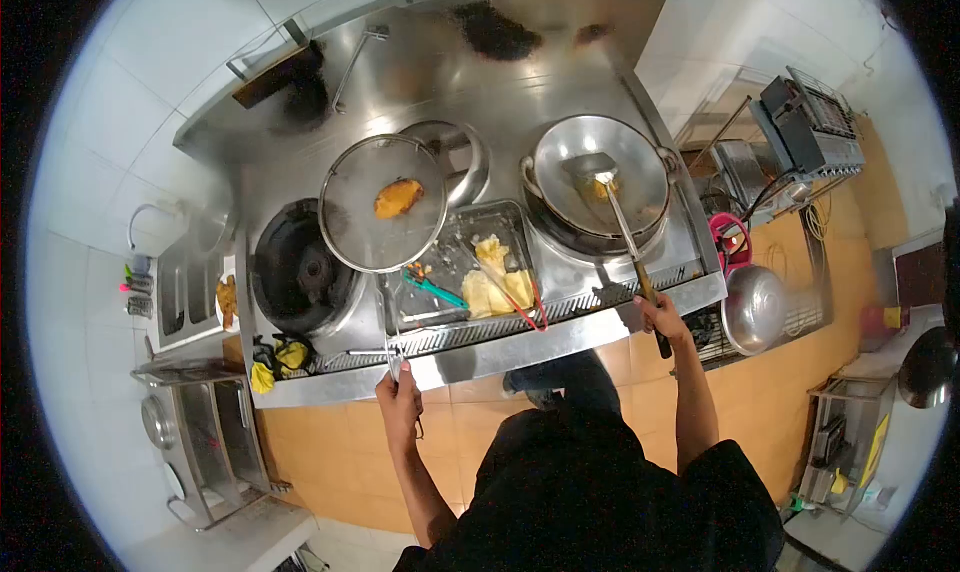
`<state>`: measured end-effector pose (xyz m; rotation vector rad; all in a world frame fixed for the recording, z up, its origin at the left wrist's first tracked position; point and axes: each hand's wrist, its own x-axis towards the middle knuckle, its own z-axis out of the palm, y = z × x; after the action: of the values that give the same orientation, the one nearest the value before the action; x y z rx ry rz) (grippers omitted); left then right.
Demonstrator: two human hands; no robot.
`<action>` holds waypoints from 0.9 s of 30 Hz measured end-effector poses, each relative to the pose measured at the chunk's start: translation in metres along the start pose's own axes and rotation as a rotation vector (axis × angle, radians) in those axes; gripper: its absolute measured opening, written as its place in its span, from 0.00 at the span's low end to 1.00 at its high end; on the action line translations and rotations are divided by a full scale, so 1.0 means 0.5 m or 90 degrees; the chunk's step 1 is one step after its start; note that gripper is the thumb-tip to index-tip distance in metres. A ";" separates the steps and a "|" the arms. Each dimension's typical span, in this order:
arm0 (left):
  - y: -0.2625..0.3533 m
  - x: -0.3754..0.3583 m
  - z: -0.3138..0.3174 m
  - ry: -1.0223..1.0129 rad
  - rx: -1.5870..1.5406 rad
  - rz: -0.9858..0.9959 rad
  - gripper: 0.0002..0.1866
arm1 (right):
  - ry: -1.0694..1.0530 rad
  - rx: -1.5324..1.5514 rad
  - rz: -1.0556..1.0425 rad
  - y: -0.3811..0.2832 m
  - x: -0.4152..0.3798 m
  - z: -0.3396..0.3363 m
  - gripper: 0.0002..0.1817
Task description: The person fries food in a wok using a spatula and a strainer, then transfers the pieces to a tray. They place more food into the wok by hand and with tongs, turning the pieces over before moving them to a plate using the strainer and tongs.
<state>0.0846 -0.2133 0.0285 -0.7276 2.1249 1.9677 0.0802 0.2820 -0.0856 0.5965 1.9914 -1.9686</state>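
Note:
My left hand (402,404) is closed around the handle of a round mesh strainer (365,232), raised over the stove's left half. One golden-brown fried piece (398,199) lies on the mesh. My right hand (662,319) grips the long handle of a metal spatula (622,217). Its blade is inside the wok (560,142) on the right burner, beside a small yellowish bit (605,184). Between the burners sits a metal tray (513,215) of pale yellow food (490,290). Red-handled tongs (537,317) and a teal-handled tool (437,290) rest in it.
A blackened burner (285,262) is at left, and a metal pot (470,162) stands behind the strainer. Yellow-and-black cloths (285,357) lie at the front left corner. A plate of browned food (228,302) is near the sink (195,282). A metal bowl (753,310) is at right.

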 end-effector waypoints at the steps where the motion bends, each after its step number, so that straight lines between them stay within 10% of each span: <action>1: -0.011 -0.013 0.007 0.003 -0.001 -0.006 0.22 | -0.011 0.024 0.011 -0.010 -0.015 0.002 0.15; 16: -0.038 -0.114 0.177 0.180 -0.010 -0.087 0.22 | -0.056 -0.054 0.143 0.145 -0.126 -0.293 0.10; 23: -0.007 -0.114 0.258 0.160 0.011 -0.088 0.22 | 0.240 -0.422 -0.232 0.181 -0.001 -0.462 0.18; 27: 0.001 -0.120 0.288 0.141 0.039 -0.080 0.21 | 0.295 -0.706 -0.100 0.081 -0.013 -0.438 0.18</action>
<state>0.1063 -0.0590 0.0369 -1.0841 2.1873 1.8243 0.1246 0.4989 -0.1108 0.6035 2.9953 -0.5148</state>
